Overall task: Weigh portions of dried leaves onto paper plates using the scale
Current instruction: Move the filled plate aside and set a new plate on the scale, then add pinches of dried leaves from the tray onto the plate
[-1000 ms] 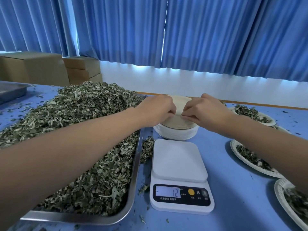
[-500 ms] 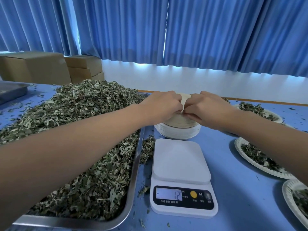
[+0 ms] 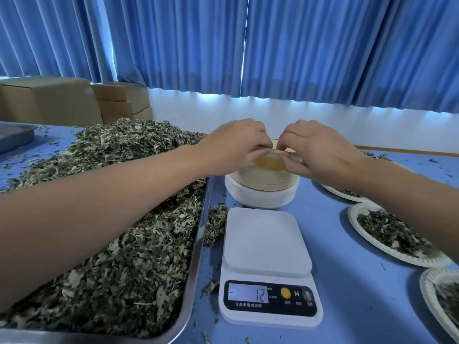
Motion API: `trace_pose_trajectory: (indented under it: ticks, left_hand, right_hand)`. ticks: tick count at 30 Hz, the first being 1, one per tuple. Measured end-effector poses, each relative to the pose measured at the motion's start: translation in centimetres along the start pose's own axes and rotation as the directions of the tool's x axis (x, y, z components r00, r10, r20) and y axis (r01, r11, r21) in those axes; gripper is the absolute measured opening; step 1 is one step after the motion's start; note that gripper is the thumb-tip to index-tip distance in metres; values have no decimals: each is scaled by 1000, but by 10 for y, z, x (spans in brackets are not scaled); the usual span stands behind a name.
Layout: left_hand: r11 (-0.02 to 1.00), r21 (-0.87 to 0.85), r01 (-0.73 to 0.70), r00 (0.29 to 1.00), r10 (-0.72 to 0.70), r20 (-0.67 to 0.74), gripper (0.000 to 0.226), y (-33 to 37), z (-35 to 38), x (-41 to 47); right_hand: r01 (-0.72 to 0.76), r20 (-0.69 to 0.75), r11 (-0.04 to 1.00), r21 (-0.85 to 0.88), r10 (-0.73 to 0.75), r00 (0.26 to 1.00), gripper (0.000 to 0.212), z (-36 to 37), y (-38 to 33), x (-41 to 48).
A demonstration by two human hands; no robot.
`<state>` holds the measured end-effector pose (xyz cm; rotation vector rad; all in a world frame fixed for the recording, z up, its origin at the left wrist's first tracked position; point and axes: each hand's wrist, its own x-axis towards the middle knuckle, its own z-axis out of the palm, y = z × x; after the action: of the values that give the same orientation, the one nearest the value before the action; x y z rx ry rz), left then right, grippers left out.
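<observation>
Hands higher now, blue table (image 3: 360, 281), blue curtains (image 3: 323, 50).

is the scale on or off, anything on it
On: the scale display is lit and reads minus 12. Its platform is bare; no plate or leaves sit on it.

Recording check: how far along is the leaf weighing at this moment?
Done: several plates at right already hold leaves. In hand: left hand and right hand are separating the top plate from the stack. Left: scale is bare; tray remains heaped.
</observation>
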<state>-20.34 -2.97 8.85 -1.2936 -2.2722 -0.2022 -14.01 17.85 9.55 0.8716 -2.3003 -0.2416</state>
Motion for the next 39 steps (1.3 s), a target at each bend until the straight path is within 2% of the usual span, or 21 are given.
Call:
trace_pose_trajectory:
  ticks: [4, 7, 10, 14, 17, 19, 21, 23, 25, 26, 27, 29, 31, 33, 35, 37, 39]
  left_hand:
    - [998, 19, -64, 997, 65, -37, 23, 20, -6, -19]
    - [993, -4, -119, 991, 118, -58, 26, 39, -12, -50]
    - [985, -1, -171, 985, 171, 1, 23, 60, -9, -86]
    - [978, -23, -205, 975, 206, 77, 21, 81, 0, -123]
    - [983, -96, -155, 974, 168, 153, 25, 89, 0, -135]
    - [972, -215, -91, 978, 128, 164, 28, 91, -3, -136]
    - [950, -309, 31, 992, 9, 129, 33, 90, -6, -135]
    - [944, -270, 191, 981, -193, 17, 35, 82, -9, -133]
    - [903, -165, 396, 909, -411, -66, 30, 67, -12, -130]
    - [863, -74, 500, 861, -504, -61, 31, 60, -13, -129]
    - [810, 16, 586, 810, -586, -13, 37, 54, -14, -129]
    - [708, 109, 698, 690, -705, 165, 45, 45, -10, -132]
    - [660, 126, 741, 592, -729, 343, 42, 40, -2, -139]
    - [692, 150, 706, 567, -679, 467, 35, 41, 6, -145]
    - [742, 166, 649, 604, -635, 481, 28, 41, 9, -146]
    - [765, 149, 627, 650, -619, 442, 23, 39, 11, -144]
    - [762, 130, 634, 666, -624, 409, 22, 37, 10, -143]
  right_hand:
    - [-40, -46, 999, 16, 40, 998, 7, -5, -20, -17]
    - [-28, -68, 999, 40, 31, 997, 15, -6, -48, -43]
    - [20, -96, 998, 64, -13, 995, 26, -8, -82, -73]
    - [81, -109, 994, 69, -73, 991, 23, -6, -118, -104]
    - [43, -101, 994, 98, -33, 994, 23, -1, -133, -117]
    - [20, -112, 991, 131, -5, 994, 24, 1, -135, -120]
    - [-15, -121, 986, 164, 35, 992, 27, 2, -132, -120]
    - [-144, -135, 969, 202, 173, 976, 32, 5, -127, -119]
    - [-386, -139, 876, 290, 437, 889, 37, 9, -117, -115]
    - [-509, -122, 777, 372, 584, 803, 37, 12, -109, -113]
    - [-605, -85, 640, 474, 717, 692, 34, 17, -100, -111]
    - [-660, 17, 331, 674, 887, 462, 30, 27, -84, -109]
    - [-648, 97, 140, 748, 944, 316, 32, 41, -74, -113]
    - [-652, 160, 34, 757, 958, 237, 36, 54, -69, -122]
    - [-627, 243, -70, 775, 950, 194, 37, 60, -66, -128]
    - [-605, 282, -106, 789, 938, 204, 37, 61, -64, -132]
    - [-611, 298, -90, 787, 922, 247, 38, 59, -64, -135]
